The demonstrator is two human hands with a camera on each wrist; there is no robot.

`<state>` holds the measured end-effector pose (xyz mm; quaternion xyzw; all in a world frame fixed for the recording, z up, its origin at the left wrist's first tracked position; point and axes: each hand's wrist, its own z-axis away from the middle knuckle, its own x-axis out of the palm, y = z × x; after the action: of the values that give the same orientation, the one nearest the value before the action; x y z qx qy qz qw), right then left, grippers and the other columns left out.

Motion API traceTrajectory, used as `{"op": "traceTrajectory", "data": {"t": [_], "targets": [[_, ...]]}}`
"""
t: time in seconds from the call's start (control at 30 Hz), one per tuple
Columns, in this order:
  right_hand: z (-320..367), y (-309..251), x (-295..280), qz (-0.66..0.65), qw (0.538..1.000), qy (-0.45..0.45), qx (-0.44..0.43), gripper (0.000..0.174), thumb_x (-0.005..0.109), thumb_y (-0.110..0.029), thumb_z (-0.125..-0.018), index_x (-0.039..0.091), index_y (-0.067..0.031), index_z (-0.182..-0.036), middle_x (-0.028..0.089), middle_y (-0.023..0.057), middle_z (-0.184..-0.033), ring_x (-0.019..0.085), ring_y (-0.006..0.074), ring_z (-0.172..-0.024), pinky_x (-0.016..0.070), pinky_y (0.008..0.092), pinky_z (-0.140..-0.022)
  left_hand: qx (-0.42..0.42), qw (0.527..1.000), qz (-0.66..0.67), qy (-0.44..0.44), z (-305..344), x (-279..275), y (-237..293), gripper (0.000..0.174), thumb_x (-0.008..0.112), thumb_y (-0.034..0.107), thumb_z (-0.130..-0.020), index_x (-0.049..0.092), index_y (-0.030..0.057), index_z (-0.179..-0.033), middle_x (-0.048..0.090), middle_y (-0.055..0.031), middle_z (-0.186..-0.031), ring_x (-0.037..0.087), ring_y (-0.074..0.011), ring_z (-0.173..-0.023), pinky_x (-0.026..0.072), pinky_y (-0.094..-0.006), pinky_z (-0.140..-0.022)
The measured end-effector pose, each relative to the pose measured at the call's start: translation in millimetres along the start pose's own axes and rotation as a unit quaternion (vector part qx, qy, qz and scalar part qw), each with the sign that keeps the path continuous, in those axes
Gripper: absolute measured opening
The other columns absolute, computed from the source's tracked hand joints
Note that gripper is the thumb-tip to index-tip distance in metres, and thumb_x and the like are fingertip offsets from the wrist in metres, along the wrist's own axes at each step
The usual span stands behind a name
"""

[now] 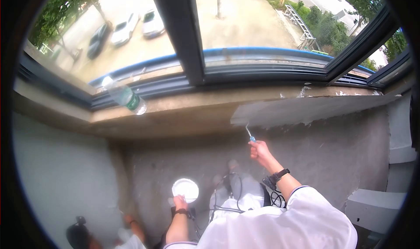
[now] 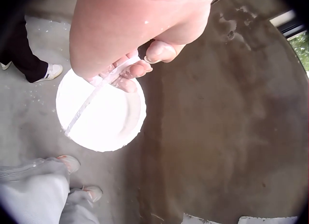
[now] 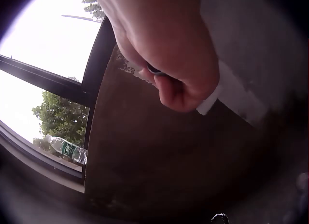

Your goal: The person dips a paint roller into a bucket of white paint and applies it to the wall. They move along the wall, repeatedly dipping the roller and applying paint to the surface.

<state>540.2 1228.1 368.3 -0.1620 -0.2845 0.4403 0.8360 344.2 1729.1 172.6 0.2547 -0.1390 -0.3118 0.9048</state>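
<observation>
My right hand [image 1: 261,152] grips the blue handle of a small paint roller [image 1: 252,138] up against the wall below the windowsill. A thin metal rod runs from that handle to the lower edge of a pale painted band [image 1: 280,110]. The white roller end [image 3: 208,106] peeks out beyond the curled fingers in the right wrist view. Low on the left, my left hand [image 2: 130,69] holds the strap handle [image 2: 91,99] of a white bucket [image 2: 140,120]. Its contents look bright white. The palm hides part of the far rim.
A plastic bottle [image 1: 131,99] with a green label stands on the sill at the left. Dark window frames [image 1: 177,34] run above the wall. Another person [image 1: 81,236] is at the lower left. Black cables [image 1: 227,207] hang around my waist.
</observation>
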Motion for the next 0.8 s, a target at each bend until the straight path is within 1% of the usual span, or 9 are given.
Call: {"op": "traceTrajectory", "data": {"t": [0.2,0.27,0.3,0.33,0.4,0.47,0.63,0.73,0.8], "targets": [[-42.0,14.3,-8.0,0.011,0.999,0.015,0.029,0.014,0.058,-0.016,-0.097,0.049,-0.0105,-0.088,0.040,-0.0061,-0.061,0.034,0.0050,-0.047,0.0313,0.0244,-0.045,0.010,0.995,0.019,0.097,12.4,-6.1,-5.4,0.009,0.039,0.004,-0.078,0.045,0.0105,-0.079,0.045,-0.0030,-0.064,0.044,-0.0170,-0.060,0.0436,-0.0304,-0.080],[-55.3,21.0,-10.1,0.023,0.999,0.030,0.036,0.015,0.058,-0.016,-0.097,0.048,-0.0110,-0.087,0.040,-0.0059,-0.061,0.034,0.0052,-0.048,0.0314,0.0246,-0.045,0.016,0.998,0.028,0.053,21.2,-9.8,-4.5,0.011,0.038,0.002,-0.077,0.044,0.0105,-0.078,0.044,-0.0025,-0.064,0.044,-0.0169,-0.060,0.0427,-0.0296,-0.078],[-62.5,23.5,-11.6,0.036,0.998,0.045,0.035,0.017,0.059,-0.016,-0.097,0.047,-0.0115,-0.086,0.040,-0.0058,-0.061,0.034,0.0054,-0.048,0.0315,0.0247,-0.046,0.010,0.997,0.041,0.070,27.1,-2.9,-1.8,0.014,0.037,-0.003,-0.071,0.042,0.0101,-0.074,0.043,-0.0028,-0.063,0.043,-0.0172,-0.059,0.0423,-0.0284,-0.076],[-69.8,25.7,-13.6,0.035,0.997,0.045,0.043,0.017,0.059,-0.016,-0.097,0.047,-0.0115,-0.086,0.040,-0.0058,-0.061,0.034,0.0054,-0.048,0.0315,0.0247,-0.046,0.010,0.996,0.038,0.077,31.9,0.6,-0.3,0.014,0.037,-0.003,-0.071,0.042,0.0101,-0.074,0.043,-0.0028,-0.063,0.043,-0.0172,-0.059,0.0423,-0.0284,-0.076],[-86.5,29.3,-17.2,0.021,0.999,0.022,0.042,0.017,0.058,-0.016,-0.096,0.046,-0.0112,-0.086,0.040,-0.0051,-0.061,0.034,0.0060,-0.048,0.0309,0.0255,-0.045,0.008,0.997,0.012,0.071,41.2,10.6,3.1,0.029,0.037,0.002,-0.090,0.035,0.0150,-0.065,0.038,0.0009,-0.068,0.033,-0.0131,-0.063,0.0349,-0.0268,-0.071],[-102.8,36.4,-20.4,0.018,0.998,0.019,0.048,0.016,0.058,-0.016,-0.096,0.046,-0.0107,-0.086,0.040,-0.0046,-0.061,0.034,0.0063,-0.049,0.0305,0.0259,-0.045,0.010,0.995,0.011,0.096,51.7,25.3,8.4,0.029,0.037,0.003,-0.091,0.036,0.0147,-0.064,0.037,0.0014,-0.065,0.035,-0.0130,-0.063,0.0345,-0.0276,-0.069],[-134.7,50.9,-23.5,0.018,0.998,0.027,0.050,0.016,0.057,-0.015,-0.096,0.046,-0.0096,-0.087,0.040,-0.0034,-0.061,0.033,0.0070,-0.050,0.0289,0.0265,-0.045,-0.009,0.997,0.027,0.077,46.7,38.3,15.9,0.029,0.037,0.003,-0.091,0.039,0.0144,-0.064,0.038,0.0016,-0.063,0.036,-0.0127,-0.063,0.0318,-0.0278,-0.064],[-142.9,56.1,-23.9,0.019,0.997,0.052,0.062,0.010,0.055,-0.012,-0.096,0.051,-0.0087,-0.087,0.038,-0.0052,-0.064,0.034,0.0079,-0.052,0.0289,0.0269,-0.048,-0.007,0.999,0.001,0.050,37.3,42.1,16.1,0.029,0.037,0.003,-0.091,0.039,0.0148,-0.064,0.038,0.0015,-0.062,0.036,-0.0132,-0.063,0.0317,-0.0274,-0.064],[-136.5,48.7,-22.8,-0.029,0.998,0.019,0.059,0.013,0.056,-0.010,-0.095,0.050,-0.0099,-0.083,0.038,-0.0051,-0.064,0.034,0.0082,-0.051,0.0290,0.0272,-0.048,-0.010,0.998,0.008,0.057,33.6,45.7,16.9,0.028,0.036,0.004,-0.090,0.039,0.0143,-0.064,0.038,0.0010,-0.061,0.037,-0.0141,-0.062,0.0321,-0.0280,-0.065]]}}
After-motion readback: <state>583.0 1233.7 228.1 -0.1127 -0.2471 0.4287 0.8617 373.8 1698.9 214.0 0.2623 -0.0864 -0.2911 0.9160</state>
